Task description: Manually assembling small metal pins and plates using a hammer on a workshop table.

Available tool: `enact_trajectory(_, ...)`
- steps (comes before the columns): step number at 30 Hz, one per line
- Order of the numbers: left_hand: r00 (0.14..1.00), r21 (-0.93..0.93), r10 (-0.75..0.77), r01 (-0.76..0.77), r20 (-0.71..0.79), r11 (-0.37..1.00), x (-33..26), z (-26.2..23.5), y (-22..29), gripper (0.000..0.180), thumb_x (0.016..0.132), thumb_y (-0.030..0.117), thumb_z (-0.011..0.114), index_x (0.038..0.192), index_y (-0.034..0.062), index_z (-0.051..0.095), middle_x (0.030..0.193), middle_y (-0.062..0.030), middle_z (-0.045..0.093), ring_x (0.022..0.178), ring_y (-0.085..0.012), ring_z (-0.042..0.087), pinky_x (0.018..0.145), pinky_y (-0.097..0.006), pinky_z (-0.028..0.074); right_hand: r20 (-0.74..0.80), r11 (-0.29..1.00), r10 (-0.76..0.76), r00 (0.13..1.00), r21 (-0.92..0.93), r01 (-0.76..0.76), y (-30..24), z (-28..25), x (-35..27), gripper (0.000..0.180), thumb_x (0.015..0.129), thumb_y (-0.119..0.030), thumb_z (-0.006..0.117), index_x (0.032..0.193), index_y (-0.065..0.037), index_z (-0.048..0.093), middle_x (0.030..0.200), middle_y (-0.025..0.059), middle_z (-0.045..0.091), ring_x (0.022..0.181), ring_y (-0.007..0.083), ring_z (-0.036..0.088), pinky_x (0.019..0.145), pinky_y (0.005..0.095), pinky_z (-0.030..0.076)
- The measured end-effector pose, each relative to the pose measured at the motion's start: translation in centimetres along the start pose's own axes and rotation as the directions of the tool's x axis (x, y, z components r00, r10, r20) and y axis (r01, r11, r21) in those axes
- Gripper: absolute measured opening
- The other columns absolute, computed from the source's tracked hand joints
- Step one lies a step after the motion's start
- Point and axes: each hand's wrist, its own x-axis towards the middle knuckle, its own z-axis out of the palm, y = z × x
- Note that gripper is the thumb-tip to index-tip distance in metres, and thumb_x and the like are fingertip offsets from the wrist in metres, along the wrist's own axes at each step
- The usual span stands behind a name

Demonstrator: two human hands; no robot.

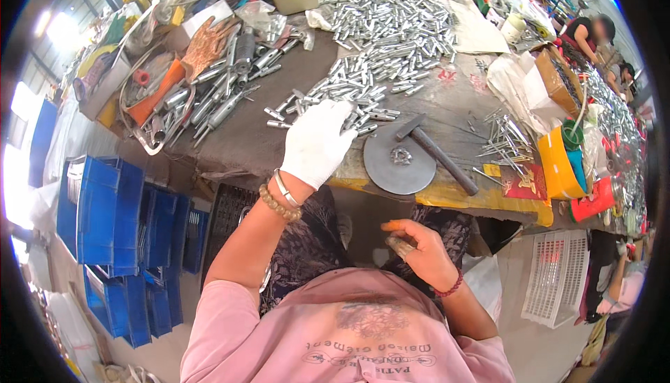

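Note:
My left hand (318, 141), in a white glove, reaches over the near edge of a pile of shiny metal sleeves (391, 55). Its thumb and fingers are apart, with the fingertips at the loose pieces. Beside it on the right lies a round grey metal plate (380, 168), with a small cluster of metal bits (400, 156) in its middle. A hammer (440, 154) rests with its head over the plate and its handle toward me. My right hand (421, 252) hovers above my lap, holding nothing I can see. Its fingers are loosely bent and apart, with orange on one fingertip.
Metal rods and tools (230, 93) crowd the table's left side. Thin metal pins (506, 139) and a yellow container (562, 163) are at right. Blue bins (108, 219) stack below left, and a white plastic basket (555, 278) stands below right. Another person (586, 38) works at far right.

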Motion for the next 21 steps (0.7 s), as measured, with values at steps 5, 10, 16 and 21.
enact_trajectory(5, 0.984, 0.016, 0.174, -0.174, 0.048, 0.985, 1.1, 0.6, -1.1, 0.037, 0.089, 0.020, 0.076, 0.124, 0.0091, 0.072, 0.115, -0.0126, 0.069, 0.112, -0.0327, 0.067, 0.098, -0.043, 0.054, 0.026, 0.999, 0.007, 1.000, 0.041, -0.008, 0.0, -0.4, -0.4, 0.031, 0.097, -0.002, 0.072, 0.128, -0.004, 0.073, 0.109, 0.0151, 0.077, 0.094, 0.0201, 0.073, 0.084, 0.0335, 0.056)
enact_trajectory(10, 0.966, 0.026, 0.199, -0.206, 0.166, 0.978, 2.6, -0.1, 0.8, 0.025, 0.087, 0.021, 0.077, 0.110, 0.0111, 0.077, 0.105, -0.0113, 0.067, 0.104, -0.0336, 0.066, 0.092, -0.045, 0.054, 0.021, 0.996, -0.080, 0.997, 0.038, 0.080, 0.5, -0.2, -0.2, 0.035, 0.095, 0.002, 0.071, 0.130, -0.003, 0.073, 0.114, 0.0127, 0.077, 0.100, 0.0195, 0.074, 0.090, 0.0330, 0.057)
enact_trajectory(16, 0.957, 0.079, 0.254, -0.267, 0.143, 0.960, 3.5, 0.9, 1.1, 0.009, 0.082, 0.016, 0.077, 0.089, 0.0090, 0.078, 0.100, -0.0097, 0.068, 0.102, -0.0321, 0.066, 0.091, -0.044, 0.054, 0.000, 0.979, -0.203, 0.979, 0.001, 0.203, -1.7, -0.7, -0.4, 0.034, 0.094, 0.000, 0.072, 0.128, -0.003, 0.073, 0.117, 0.0132, 0.077, 0.102, 0.0233, 0.075, 0.091, 0.0338, 0.059)
enact_trajectory(21, 0.974, 0.037, 0.151, -0.159, 0.167, 0.987, 2.8, 0.1, 1.0, 0.009, 0.080, 0.011, 0.078, 0.086, 0.0056, 0.076, 0.106, -0.0104, 0.070, 0.105, -0.0326, 0.066, 0.093, -0.044, 0.054, -0.411, 0.920, -0.345, 0.844, -0.325, 0.218, -4.4, -6.7, -1.1, 0.029, 0.089, -0.006, 0.079, 0.118, -0.007, 0.076, 0.104, 0.0137, 0.077, 0.089, 0.0283, 0.076, 0.080, 0.0374, 0.059)
